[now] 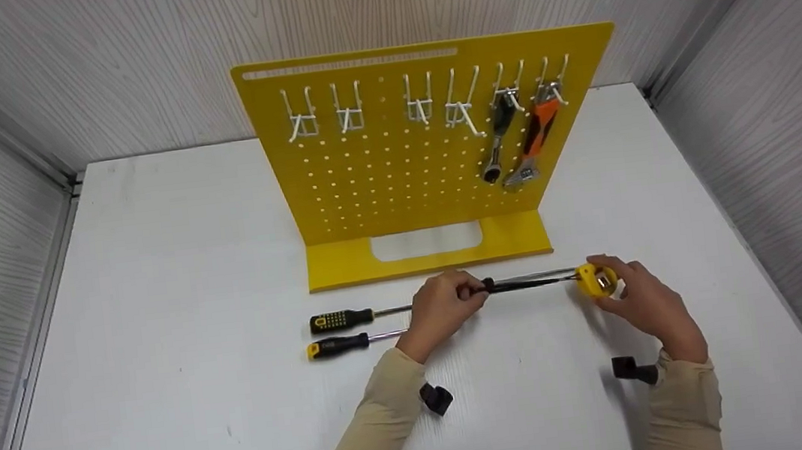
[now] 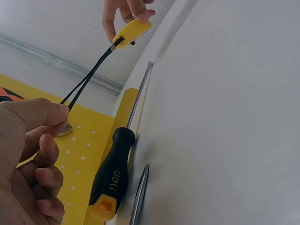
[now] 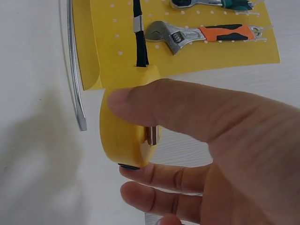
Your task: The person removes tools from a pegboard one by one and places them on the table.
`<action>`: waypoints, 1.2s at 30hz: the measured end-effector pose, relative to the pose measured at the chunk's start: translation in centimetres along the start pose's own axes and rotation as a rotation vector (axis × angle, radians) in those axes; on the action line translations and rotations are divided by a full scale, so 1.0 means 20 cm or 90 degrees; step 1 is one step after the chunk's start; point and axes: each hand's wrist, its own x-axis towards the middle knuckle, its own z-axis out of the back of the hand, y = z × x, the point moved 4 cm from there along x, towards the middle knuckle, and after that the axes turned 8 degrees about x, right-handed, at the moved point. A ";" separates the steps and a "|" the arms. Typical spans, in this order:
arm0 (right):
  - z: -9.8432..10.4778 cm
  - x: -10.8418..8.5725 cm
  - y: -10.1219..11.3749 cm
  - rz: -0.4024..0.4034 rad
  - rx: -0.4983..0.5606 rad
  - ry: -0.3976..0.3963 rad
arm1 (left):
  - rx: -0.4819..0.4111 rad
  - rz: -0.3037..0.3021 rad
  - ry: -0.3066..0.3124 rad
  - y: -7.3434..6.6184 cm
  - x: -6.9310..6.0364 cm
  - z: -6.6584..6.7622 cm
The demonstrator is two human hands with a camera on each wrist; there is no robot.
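Note:
My right hand (image 1: 647,299) grips a yellow tape measure (image 3: 124,122) between thumb and fingers, raised above the table. A black wrist strap (image 2: 89,77) runs from the tape measure to my left hand (image 1: 444,307), which pinches its loop end between thumb and forefinger, so the strap is stretched between both hands. Beneath the strap a black and yellow screwdriver (image 2: 112,171) lies on the table, its handle mostly hidden by the left hand in the head view. Two more screwdrivers, one with a yellow-dotted handle (image 1: 340,321) and one with a yellow-ended handle (image 1: 339,345), lie to the left.
Behind the hands stands a yellow pegboard (image 1: 395,173) with several white double hooks (image 1: 420,106) along its top. A ratchet wrench (image 1: 500,134) and an orange-handled adjustable wrench (image 1: 538,134) hang at its right. White table (image 1: 190,430) surrounds its base.

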 end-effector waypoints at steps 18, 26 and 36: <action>-0.07 0.03 -0.10 -0.068 0.006 0.054 | 0.130 -0.001 0.021 0.02 -0.03 -0.10; -0.09 0.05 -0.12 -0.073 0.002 0.061 | 0.163 -0.004 0.018 0.02 -0.03 -0.12; -0.10 0.06 -0.10 -0.082 -0.005 0.064 | 0.203 0.011 0.007 0.03 -0.03 -0.13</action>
